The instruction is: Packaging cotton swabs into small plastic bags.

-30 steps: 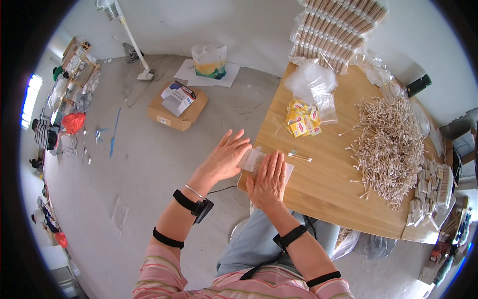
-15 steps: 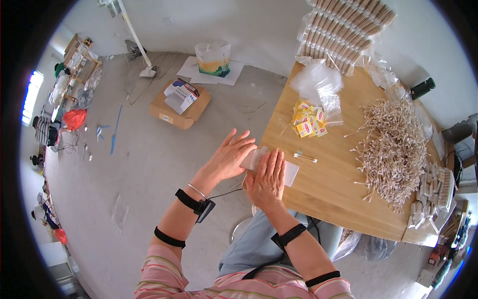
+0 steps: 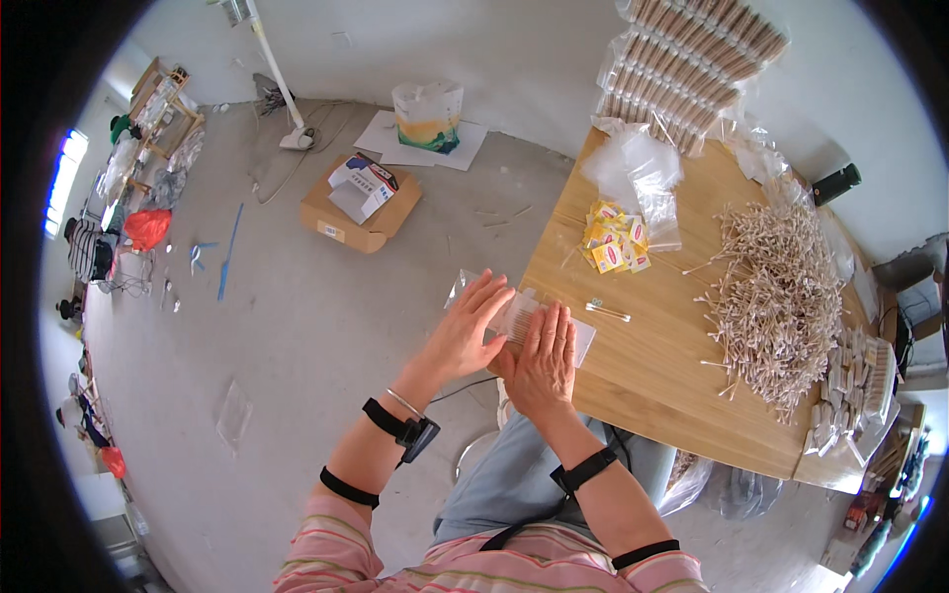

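Note:
At the near left edge of the wooden table (image 3: 633,371) lies a clear plastic bag of cotton swabs (image 3: 520,318). My right hand (image 3: 541,361) rests flat on it, fingers stretched out side by side. Beside it my left hand (image 3: 460,331) is open, thumb apart from the straight fingers, at the bag's left end. Clear film (image 3: 457,288) sticks out past the left fingers; whether they touch it is hard to see. A whitish flat piece (image 3: 585,341) shows right of my right hand. A few loose swabs (image 3: 608,312) lie just beyond.
Yellow-and-white packets (image 3: 615,239) and empty clear bags (image 3: 638,173) lie farther back. A large heap of swabs (image 3: 776,296) covers the right side, with packed swabs (image 3: 855,385) beside it. Stacked swab bundles (image 3: 682,74) stand behind. A cardboard box (image 3: 361,208) sits on the floor.
My left hand has shifted slightly, its fingers now closer together, and clear film shows beyond them. The right hand stays flat on the bag.

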Demonstrator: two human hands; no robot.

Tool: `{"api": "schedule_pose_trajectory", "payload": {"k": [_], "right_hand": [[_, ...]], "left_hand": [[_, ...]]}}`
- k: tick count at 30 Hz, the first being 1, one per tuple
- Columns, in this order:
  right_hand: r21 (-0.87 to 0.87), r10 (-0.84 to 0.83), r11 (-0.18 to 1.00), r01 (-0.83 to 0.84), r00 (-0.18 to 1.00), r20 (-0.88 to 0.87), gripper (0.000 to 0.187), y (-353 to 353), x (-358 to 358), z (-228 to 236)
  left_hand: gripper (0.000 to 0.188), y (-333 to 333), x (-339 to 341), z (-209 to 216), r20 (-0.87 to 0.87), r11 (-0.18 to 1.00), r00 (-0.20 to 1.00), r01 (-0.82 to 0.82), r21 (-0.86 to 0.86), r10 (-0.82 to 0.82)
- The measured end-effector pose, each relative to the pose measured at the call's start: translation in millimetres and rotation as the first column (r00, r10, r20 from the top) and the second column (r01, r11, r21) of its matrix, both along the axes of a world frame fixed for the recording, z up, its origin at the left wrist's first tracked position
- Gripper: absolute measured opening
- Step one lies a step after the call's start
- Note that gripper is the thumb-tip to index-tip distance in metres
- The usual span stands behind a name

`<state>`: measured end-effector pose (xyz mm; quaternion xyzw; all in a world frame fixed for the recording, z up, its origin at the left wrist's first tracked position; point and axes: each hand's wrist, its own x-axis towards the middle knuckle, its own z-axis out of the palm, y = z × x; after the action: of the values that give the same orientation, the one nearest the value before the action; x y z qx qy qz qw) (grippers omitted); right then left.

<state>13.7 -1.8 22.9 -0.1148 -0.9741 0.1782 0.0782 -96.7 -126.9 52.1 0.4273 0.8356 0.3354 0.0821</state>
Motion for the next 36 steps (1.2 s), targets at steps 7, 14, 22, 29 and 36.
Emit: {"api": "schedule_pose_trajectory", "payload": {"k": [7,14,22,29,36], "right_hand": [[0.015,-0.06,0.998,0.059,0.998,0.023,0.076,13,22,0],[0.002,-0.098,0.995,0.098,0.995,0.036,0.076,20,25,-7],[-0.032,-0.143,0.989,0.144,0.989,0.041,0.081,13,13,-4],[-0.027,-0.135,0.99,0.136,0.99,0.04,0.079,12,9,-4],[-0.016,-0.085,0.996,0.086,0.995,0.06,0.079,17,11,0]], "left_hand": [[0.052,27,43,-21,0.637,0.796,0.764,-0.32,0.515,-0.105],[0.057,67,46,-35,0.664,0.82,0.734,-0.288,0.495,-0.143],[0.068,63,33,-40,0.762,0.742,0.566,-0.355,0.569,-0.314],[0.073,63,33,-39,0.671,0.804,0.707,-0.256,0.536,-0.223],[0.074,61,28,-35,0.694,0.817,0.678,-0.244,0.522,-0.241]]}}
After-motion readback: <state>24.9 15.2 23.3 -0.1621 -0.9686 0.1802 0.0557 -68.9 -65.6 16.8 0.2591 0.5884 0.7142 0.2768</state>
